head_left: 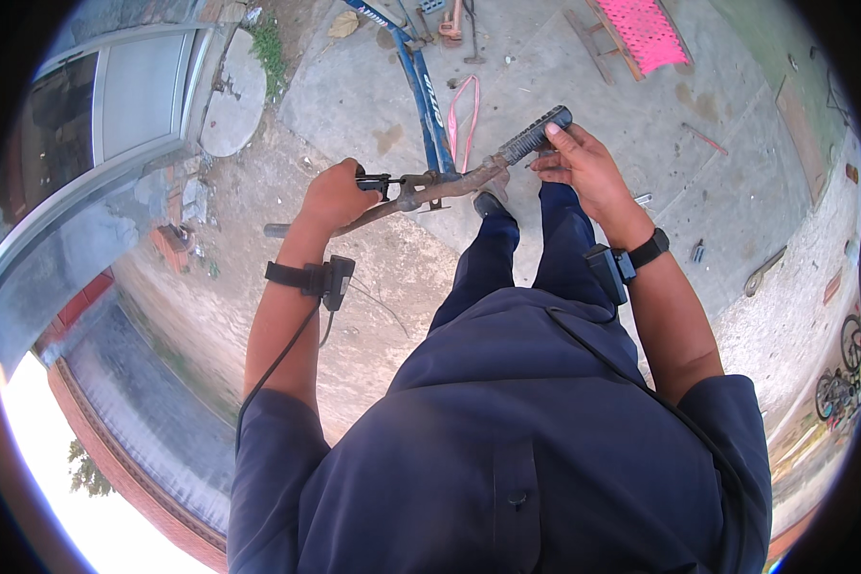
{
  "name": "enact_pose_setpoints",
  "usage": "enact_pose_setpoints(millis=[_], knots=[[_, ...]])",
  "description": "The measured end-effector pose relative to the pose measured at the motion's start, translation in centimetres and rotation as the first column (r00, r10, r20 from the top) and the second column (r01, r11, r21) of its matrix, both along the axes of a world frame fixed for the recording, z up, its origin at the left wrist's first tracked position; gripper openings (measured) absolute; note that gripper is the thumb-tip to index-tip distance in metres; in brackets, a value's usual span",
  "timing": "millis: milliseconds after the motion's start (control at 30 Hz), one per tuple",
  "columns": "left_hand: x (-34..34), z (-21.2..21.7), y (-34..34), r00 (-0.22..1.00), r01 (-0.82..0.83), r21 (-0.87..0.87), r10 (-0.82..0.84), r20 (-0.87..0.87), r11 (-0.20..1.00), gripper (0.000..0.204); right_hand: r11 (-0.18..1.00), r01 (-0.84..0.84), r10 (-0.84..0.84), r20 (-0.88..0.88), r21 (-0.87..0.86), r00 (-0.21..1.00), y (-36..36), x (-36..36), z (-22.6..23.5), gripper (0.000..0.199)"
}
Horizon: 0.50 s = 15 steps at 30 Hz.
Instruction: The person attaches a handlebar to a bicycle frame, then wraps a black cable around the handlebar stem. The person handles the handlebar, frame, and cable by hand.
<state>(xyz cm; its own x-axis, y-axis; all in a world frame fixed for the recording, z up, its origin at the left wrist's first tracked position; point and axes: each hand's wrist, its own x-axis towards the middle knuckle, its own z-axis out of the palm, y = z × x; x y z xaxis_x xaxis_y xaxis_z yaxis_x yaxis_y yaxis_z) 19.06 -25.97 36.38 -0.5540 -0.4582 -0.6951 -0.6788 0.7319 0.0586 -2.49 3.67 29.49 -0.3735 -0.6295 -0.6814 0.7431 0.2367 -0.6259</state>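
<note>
A rusty bicycle handlebar (469,182) crosses in front of me, tilted up to the right, on a blue bicycle frame (425,96). My left hand (335,199) is closed around a black piece with a thin metal shaft (377,184), just above the bar's left half. The shaft points toward the clamp at the bar's middle; the piece's exact kind is partly hidden by my fingers. At the bar's right end, my right hand (584,170) holds the ribbed black grip (536,134), thumb on top and fingers curled below. Another dark grip (276,231) shows at the left end.
A pink strap loop (463,120) hangs beside the frame. Tools, including a pipe wrench (451,24), lie on the concrete ahead. A low seat with pink webbing (646,36) stands at the far right. Bricks (174,247) lie left, near a glazed door (139,96). Bicycles (840,387) stand at the right.
</note>
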Motion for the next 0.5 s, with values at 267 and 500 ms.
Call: enact_pose_setpoints(millis=[267,500], knots=[[-0.8,0.5,2.8,0.991,0.129,-0.175,-0.132,-0.006,0.976,0.038,1.000,0.005,-0.005,-0.002,0.009,1.000,0.0,-0.1,0.0,0.045],[1.0,-0.5,2.1,0.951,-0.201,-0.011,0.192,-0.244,0.980,0.038,1.000,0.010,-0.010,0.016,0.005,1.000,0.0,0.0,0.0,0.048]])
